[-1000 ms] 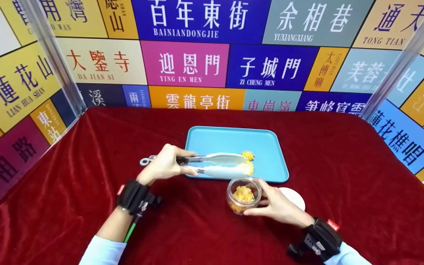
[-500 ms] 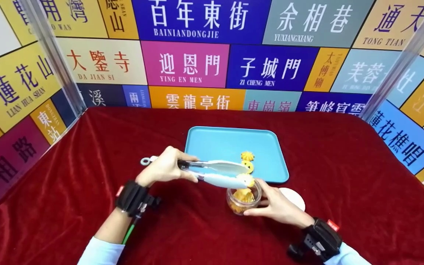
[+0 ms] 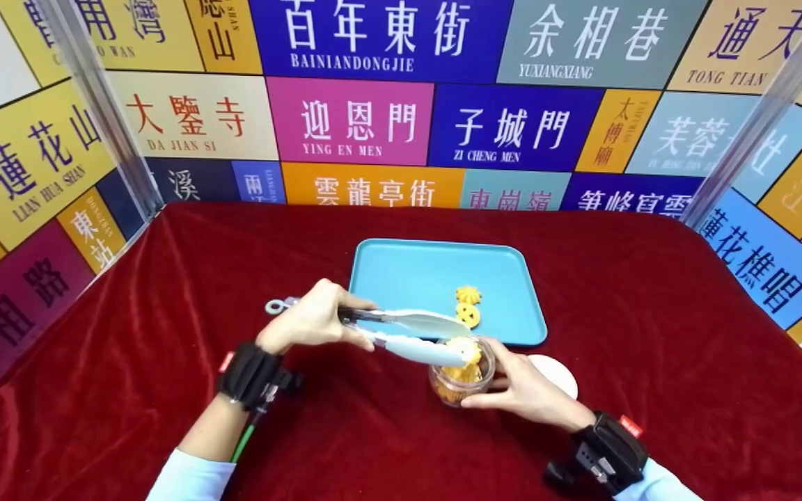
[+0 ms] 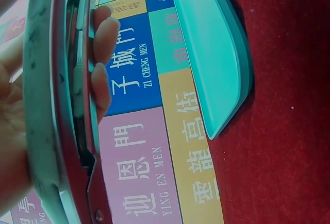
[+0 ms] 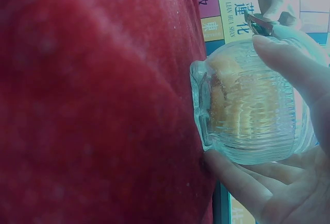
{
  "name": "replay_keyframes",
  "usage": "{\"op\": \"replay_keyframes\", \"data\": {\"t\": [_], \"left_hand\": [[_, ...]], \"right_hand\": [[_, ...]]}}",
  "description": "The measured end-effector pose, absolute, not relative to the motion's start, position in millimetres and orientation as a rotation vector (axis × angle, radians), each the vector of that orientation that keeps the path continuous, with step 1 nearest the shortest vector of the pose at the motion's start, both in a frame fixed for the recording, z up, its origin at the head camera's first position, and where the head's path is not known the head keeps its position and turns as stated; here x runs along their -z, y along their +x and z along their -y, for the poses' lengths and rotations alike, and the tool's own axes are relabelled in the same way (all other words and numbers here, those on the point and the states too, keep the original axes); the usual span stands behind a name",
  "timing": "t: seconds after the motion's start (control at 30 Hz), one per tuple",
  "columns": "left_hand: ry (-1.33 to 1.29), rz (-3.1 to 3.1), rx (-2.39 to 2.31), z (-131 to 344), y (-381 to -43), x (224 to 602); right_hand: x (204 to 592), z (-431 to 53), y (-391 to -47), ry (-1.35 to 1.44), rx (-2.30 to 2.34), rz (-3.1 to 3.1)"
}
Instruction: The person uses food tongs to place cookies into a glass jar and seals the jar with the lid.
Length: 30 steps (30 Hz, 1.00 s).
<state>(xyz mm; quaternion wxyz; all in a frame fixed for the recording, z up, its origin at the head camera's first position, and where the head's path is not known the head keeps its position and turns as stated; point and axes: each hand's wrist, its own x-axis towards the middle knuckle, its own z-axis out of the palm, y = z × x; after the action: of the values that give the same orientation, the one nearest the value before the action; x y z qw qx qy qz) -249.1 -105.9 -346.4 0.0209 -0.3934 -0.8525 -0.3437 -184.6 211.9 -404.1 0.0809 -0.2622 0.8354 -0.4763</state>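
My left hand (image 3: 317, 316) grips a pair of tongs (image 3: 411, 346) with pale blue-white tips. Between those tips, at the mouth of the glass jar (image 3: 448, 394), is a yellow cookie (image 3: 469, 348). More cookies (image 5: 242, 100) show through the ribbed wall of the jar in the right wrist view. My right hand (image 3: 523, 386) holds the jar from its right side, fingers and thumb around it, and the jar stands on the red cloth. On the blue tray (image 3: 401, 261) lie a flower-shaped cookie (image 3: 468, 295) and a round cookie with holes (image 3: 468, 315).
A white round lid (image 3: 555, 376) lies on the red cloth (image 3: 359, 431), partly behind my right hand. The tray is just beyond the jar. Panels with printed signs (image 3: 349, 122) stand behind and at both sides of the table.
The tongs have moved from over the tray toward me, bringing a cookie to the jar's mouth. The round cookie on the tray has come into full view. My right hand and the jar stay put.
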Motion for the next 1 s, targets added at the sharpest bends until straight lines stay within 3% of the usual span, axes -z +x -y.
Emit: {"op": "replay_keyframes", "data": {"t": [0.7,1.0], "left_hand": [[-1.219,2.695,1.092,107,-253,347],[-0.997,2.620,1.095,98,-260,351]], "right_hand": [[405,-212,-185,-0.810,1.432,-2.484],[405,-212,-186,-0.795,1.411,-2.502]]}}
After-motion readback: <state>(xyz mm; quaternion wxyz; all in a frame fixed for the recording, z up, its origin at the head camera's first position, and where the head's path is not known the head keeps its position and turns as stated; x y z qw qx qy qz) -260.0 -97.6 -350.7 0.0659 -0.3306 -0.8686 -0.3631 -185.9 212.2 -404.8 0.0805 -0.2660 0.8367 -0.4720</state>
